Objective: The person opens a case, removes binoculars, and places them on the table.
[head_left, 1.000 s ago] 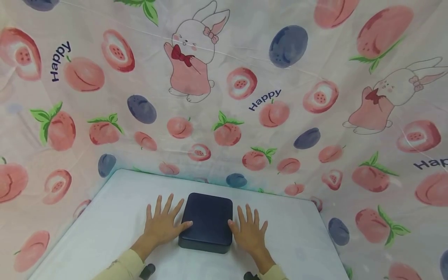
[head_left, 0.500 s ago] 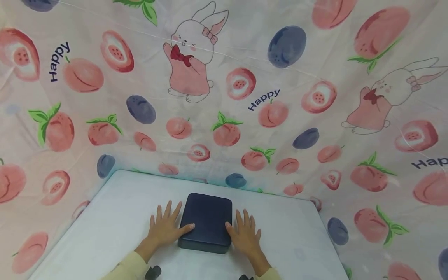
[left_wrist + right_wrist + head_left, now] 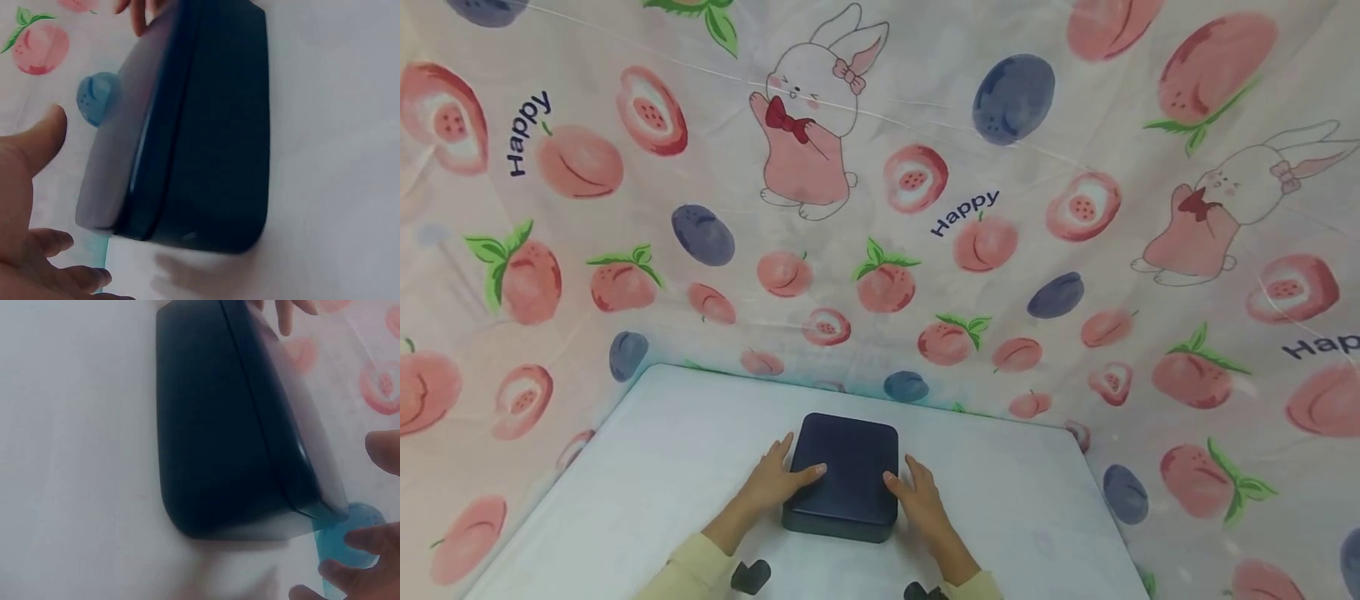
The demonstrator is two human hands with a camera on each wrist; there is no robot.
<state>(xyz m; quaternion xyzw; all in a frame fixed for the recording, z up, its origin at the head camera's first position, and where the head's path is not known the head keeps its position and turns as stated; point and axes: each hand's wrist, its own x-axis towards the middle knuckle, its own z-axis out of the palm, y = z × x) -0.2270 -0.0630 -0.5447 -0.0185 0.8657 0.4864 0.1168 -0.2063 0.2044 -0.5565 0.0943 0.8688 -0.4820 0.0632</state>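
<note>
A dark navy box (image 3: 844, 467) with rounded corners and a lid lies on the white table, between my two hands. At its left side is my left hand (image 3: 767, 483), its thumb over the lid's edge in the head view. My right hand (image 3: 923, 502) stands at the opposite side, thumb towards the lid. Both wrist views show a gap between the thumbs and the box (image 3: 219, 125), with the fingers spread and only loosely bent. A seam between lid and base runs along the box's side (image 3: 206, 425). What is inside stays hidden.
The white tabletop (image 3: 1015, 500) extends around the box. A curtain (image 3: 700, 150) printed with fruit and rabbits hangs behind the table and along both sides. Dark wrist-mounted pieces (image 3: 751, 576) show below the sleeves.
Both hands have drawn in towards the box, and their widely spread fingers have come closer together and now point along its sides. The box stays in place.
</note>
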